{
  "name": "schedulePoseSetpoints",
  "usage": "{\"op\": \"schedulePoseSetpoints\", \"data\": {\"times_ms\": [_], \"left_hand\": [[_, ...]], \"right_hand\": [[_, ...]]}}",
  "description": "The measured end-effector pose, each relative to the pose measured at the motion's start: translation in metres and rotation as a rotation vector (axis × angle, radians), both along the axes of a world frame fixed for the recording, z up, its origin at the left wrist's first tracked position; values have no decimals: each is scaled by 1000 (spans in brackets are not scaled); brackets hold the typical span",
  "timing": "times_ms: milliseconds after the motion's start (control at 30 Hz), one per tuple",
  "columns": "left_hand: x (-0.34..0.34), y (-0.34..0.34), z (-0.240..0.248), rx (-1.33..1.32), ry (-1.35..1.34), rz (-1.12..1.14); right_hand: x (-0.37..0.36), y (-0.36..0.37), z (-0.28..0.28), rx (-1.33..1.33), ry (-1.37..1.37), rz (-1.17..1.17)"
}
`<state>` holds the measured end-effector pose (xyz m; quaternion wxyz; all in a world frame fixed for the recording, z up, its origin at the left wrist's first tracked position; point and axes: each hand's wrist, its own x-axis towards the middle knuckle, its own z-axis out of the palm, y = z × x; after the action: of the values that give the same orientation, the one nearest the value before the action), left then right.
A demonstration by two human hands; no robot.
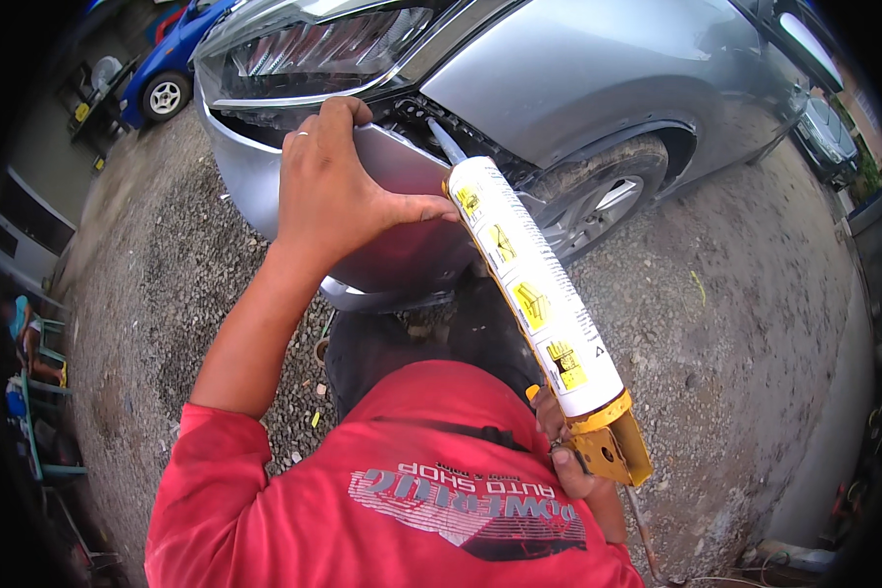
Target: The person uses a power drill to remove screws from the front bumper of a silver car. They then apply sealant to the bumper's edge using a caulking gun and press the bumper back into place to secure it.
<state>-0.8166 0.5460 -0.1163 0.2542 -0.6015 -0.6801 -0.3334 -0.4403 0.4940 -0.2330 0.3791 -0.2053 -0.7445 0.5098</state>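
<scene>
A silver car's front bumper (407, 162) stands apart from the fender (500, 83) along a dark gap below the headlight (328, 49). My left hand (338, 186) is hooked by its fingers over the bumper's upper edge, a ring on one finger. Its thumb stretches right, up against the front end of a caulking gun (612, 451). In that yellow gun sits a white sealant cartridge (534, 284), its grey nozzle (447, 142) pointing into the gap. At the gun's rear, my right hand (570, 465) is wrapped round the handle, partly hidden by the gun and my red shirt.
The front wheel (598, 201) is just right of the gap. Gravel (181, 265) covers the ground at left, with smoother ground (715, 323) at right. A blue car (171, 64) is parked at the far left. Green chairs (44, 416) line the left side.
</scene>
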Motion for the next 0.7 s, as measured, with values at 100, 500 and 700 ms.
{"op": "schedulePoseSetpoints", "data": {"times_ms": [100, 500, 700], "left_hand": [[-1, 2, -2, 19, 31, 2], [-2, -1, -2, 15, 29, -2], [-2, -2, -1, 8, 31, 1]], "right_hand": [[2, -2, -8, 34, -20, -17], [12, -14, -23, 71, -75, -65], [10, -17, -18, 57, -48, -52]]}}
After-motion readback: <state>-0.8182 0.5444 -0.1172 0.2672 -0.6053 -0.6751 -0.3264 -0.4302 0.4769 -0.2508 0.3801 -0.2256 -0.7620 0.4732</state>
